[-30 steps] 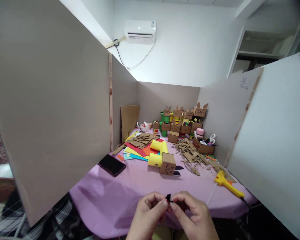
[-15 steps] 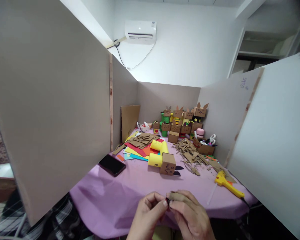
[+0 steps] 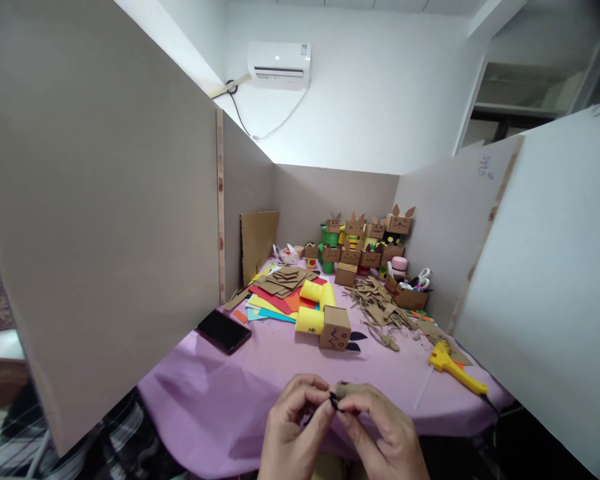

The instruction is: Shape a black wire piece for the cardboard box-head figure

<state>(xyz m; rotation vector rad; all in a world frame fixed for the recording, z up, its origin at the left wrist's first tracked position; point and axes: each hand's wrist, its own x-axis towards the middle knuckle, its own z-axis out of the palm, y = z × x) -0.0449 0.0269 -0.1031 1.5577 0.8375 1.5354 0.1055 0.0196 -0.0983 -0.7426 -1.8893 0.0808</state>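
Observation:
At the front edge of the table, my left hand pinches a small black piece between thumb and fingertips. My right hand is closed on the same piece from the other side. Its exact kind is too small to tell. A bit of brown material, perhaps cardboard, shows at the right fingers. Beyond my hands lies a figure with a cardboard box head, a drawn face and two black ears. Its yellow paper tube is attached at the left, with another yellow tube behind.
A black phone lies at left, near coloured paper sheets and stacked cardboard pieces. Cardboard scraps spread right of centre. A yellow glue gun rests at right. Several finished box-headed figures stand behind, beside a supply box.
My fingers have shifted slightly around the black piece, and more of it shows between the fingertips. The brown bit at my right hand is less visible. The view has moved a little.

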